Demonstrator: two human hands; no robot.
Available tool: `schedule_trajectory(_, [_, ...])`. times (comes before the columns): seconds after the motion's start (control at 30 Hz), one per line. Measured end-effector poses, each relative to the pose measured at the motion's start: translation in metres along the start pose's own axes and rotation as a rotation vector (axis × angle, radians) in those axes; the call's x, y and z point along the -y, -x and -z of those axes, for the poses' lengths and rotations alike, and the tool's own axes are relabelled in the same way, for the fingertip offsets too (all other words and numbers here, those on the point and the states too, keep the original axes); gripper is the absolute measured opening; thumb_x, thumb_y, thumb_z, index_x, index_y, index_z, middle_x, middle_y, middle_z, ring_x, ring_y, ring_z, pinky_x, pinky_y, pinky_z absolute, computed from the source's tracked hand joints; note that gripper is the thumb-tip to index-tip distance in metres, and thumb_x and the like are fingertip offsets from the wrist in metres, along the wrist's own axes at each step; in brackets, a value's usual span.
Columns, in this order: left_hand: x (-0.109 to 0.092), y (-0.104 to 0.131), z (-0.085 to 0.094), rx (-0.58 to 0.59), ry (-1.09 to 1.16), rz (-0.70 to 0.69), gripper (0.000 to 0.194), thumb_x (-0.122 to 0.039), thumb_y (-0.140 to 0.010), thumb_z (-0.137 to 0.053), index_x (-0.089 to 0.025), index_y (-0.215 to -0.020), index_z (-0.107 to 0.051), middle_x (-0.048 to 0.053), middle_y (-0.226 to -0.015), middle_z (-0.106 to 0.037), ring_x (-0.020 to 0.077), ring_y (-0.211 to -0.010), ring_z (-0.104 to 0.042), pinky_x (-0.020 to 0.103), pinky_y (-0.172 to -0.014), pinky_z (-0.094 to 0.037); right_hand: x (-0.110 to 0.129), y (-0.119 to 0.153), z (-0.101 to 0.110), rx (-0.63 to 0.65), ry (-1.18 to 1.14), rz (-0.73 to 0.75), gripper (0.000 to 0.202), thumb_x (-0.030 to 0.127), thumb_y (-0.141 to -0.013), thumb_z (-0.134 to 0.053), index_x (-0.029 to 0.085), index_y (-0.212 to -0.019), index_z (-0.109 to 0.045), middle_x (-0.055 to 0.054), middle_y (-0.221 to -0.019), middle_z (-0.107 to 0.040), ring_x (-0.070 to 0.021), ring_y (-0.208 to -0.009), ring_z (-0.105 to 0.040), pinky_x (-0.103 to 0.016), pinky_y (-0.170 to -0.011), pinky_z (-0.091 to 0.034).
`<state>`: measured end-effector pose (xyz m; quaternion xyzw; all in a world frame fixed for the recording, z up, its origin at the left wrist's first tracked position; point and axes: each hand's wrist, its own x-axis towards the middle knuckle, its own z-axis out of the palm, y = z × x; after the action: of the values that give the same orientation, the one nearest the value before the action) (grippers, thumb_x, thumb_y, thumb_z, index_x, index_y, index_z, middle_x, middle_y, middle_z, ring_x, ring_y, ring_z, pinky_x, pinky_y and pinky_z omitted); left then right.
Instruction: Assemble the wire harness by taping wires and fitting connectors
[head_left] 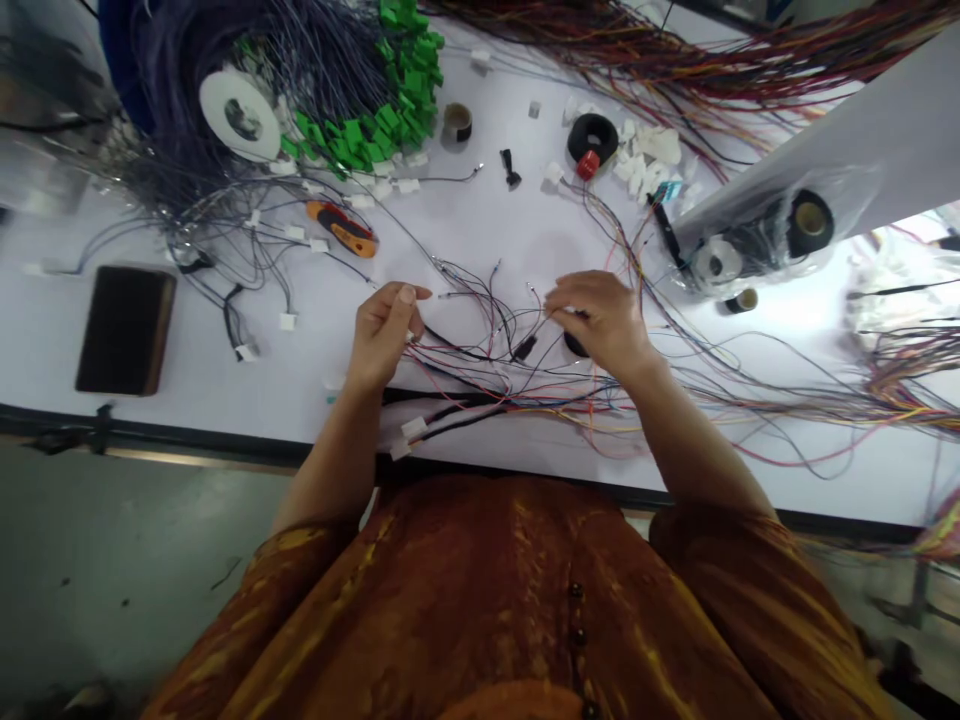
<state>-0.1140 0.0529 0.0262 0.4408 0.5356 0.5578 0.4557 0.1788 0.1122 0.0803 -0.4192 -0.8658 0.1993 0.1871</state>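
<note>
My left hand (386,330) is closed, thumb against fingers, on a small white connector (410,337) with thin wires running right from it. My right hand (596,320) pinches a thin wire (541,316) near its end. Between both hands lie loose dark wires (480,290) with bare metal terminals. A black piece (526,347) sits on the wires just left of my right hand. Below runs a bundle of coloured wires (555,400), with black-sleeved branches ending in white connectors (413,430) near the table edge. A black roll (576,343) is partly hidden behind my right hand.
An orange utility knife (343,229) and a dark box-like case (126,330) lie left. Green connectors (382,125) on wires crowd the back left. Black tape (592,140) lies at the back. A large white tube (840,140) and bagged tape rolls (810,220) stand right.
</note>
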Motion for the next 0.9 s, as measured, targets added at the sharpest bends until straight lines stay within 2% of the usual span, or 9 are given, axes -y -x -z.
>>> schedule_trajectory(0.1, [-0.003, 0.002, -0.002, 0.071, -0.001, -0.012, 0.046, -0.063, -0.091, -0.059, -0.019, -0.095, -0.071, -0.003, -0.054, -0.050, 0.0102, -0.048, -0.046, 0.025, -0.051, -0.039, 0.018, -0.014, 0.005, -0.048, -0.084, -0.172, 0.032, 0.041, -0.101, -0.050, 0.023, -0.102, -0.077, -0.005, -0.092, -0.074, -0.0194, -0.087, -0.067, -0.036, -0.083, -0.048])
schedule_trajectory(0.23, [-0.007, 0.005, -0.004, 0.119, 0.010, -0.049, 0.056, -0.070, -0.088, -0.057, -0.021, -0.113, -0.067, -0.003, -0.056, -0.054, 0.0116, -0.050, -0.049, 0.026, -0.053, -0.039, 0.060, -0.026, -0.025, 0.045, -0.116, -0.155, 0.032, 0.042, -0.101, -0.052, 0.022, -0.097, -0.077, -0.003, -0.089, -0.075, -0.0167, -0.082, -0.066, -0.029, -0.075, -0.045])
schedule_trajectory(0.3, [-0.007, 0.005, -0.004, 0.118, 0.009, -0.030, 0.053, -0.068, -0.087, -0.060, -0.020, -0.106, -0.069, -0.003, -0.055, -0.053, 0.0111, -0.050, -0.049, 0.025, -0.052, -0.039, 0.076, -0.027, -0.044, 0.087, -0.120, -0.123, 0.032, 0.039, -0.101, -0.052, 0.021, -0.090, -0.076, -0.002, -0.085, -0.074, -0.0158, -0.080, -0.065, -0.028, -0.073, -0.044])
schedule_trajectory(0.37, [-0.007, 0.005, -0.002, 0.126, 0.014, 0.002, 0.045, -0.063, -0.088, -0.063, -0.019, -0.094, -0.069, -0.003, -0.055, -0.051, 0.0102, -0.049, -0.048, 0.024, -0.052, -0.038, 0.081, -0.026, -0.057, 0.098, -0.185, -0.092, 0.032, 0.038, -0.101, -0.052, 0.020, -0.088, -0.075, -0.002, -0.084, -0.073, -0.0148, -0.078, -0.064, -0.026, -0.072, -0.043])
schedule_trajectory(0.5, [-0.006, 0.007, 0.002, 0.164, 0.058, 0.044, 0.045, -0.061, -0.094, -0.056, -0.019, -0.086, -0.068, -0.002, -0.053, -0.051, 0.0103, -0.049, -0.047, 0.024, -0.051, -0.036, 0.064, -0.026, -0.061, 0.006, -0.254, -0.136, 0.032, 0.034, -0.102, -0.048, 0.017, -0.100, -0.074, -0.007, -0.094, -0.074, -0.0164, -0.089, -0.066, -0.026, -0.080, -0.046])
schedule_trajectory(0.67, [-0.002, 0.006, 0.001, 0.191, 0.148, 0.087, 0.043, -0.063, -0.090, -0.059, -0.021, -0.086, -0.066, -0.003, -0.051, -0.047, 0.0115, -0.047, -0.046, 0.025, -0.049, -0.035, 0.038, -0.034, -0.058, 0.267, 0.118, -0.448, 0.025, 0.033, -0.097, -0.054, 0.019, -0.105, -0.073, -0.012, -0.101, -0.076, -0.0259, -0.097, -0.069, -0.034, -0.081, -0.048])
schedule_trajectory(0.8, [0.000, 0.003, -0.001, 0.180, 0.189, 0.090, 0.046, -0.066, -0.086, -0.064, -0.021, -0.080, -0.064, -0.004, -0.047, -0.044, 0.0110, -0.044, -0.044, 0.026, -0.047, -0.035, 0.019, -0.040, -0.058, 0.236, 0.284, -0.658, 0.045, 0.031, -0.097, -0.054, 0.011, -0.137, -0.055, -0.023, -0.110, -0.073, -0.0343, -0.102, -0.069, -0.042, -0.083, -0.050])
schedule_trajectory(0.83, [0.001, 0.002, -0.001, 0.175, 0.190, 0.089, 0.047, -0.067, -0.085, -0.064, -0.021, -0.078, -0.063, -0.004, -0.047, -0.043, 0.0109, -0.043, -0.043, 0.026, -0.046, -0.035, 0.014, -0.041, -0.057, 0.224, 0.303, -0.699, 0.047, 0.030, -0.097, -0.054, 0.008, -0.139, -0.052, -0.025, -0.111, -0.072, -0.0350, -0.102, -0.069, -0.043, -0.083, -0.050])
schedule_trajectory(0.9, [0.001, 0.002, -0.001, 0.162, 0.182, 0.090, 0.048, -0.068, -0.085, -0.064, -0.021, -0.077, -0.063, -0.004, -0.045, -0.042, 0.0108, -0.041, -0.043, 0.026, -0.045, -0.034, 0.007, -0.040, -0.054, 0.206, 0.316, -0.721, 0.042, 0.028, -0.096, -0.054, 0.008, -0.133, -0.058, -0.024, -0.113, -0.071, -0.0342, -0.103, -0.068, -0.043, -0.084, -0.050])
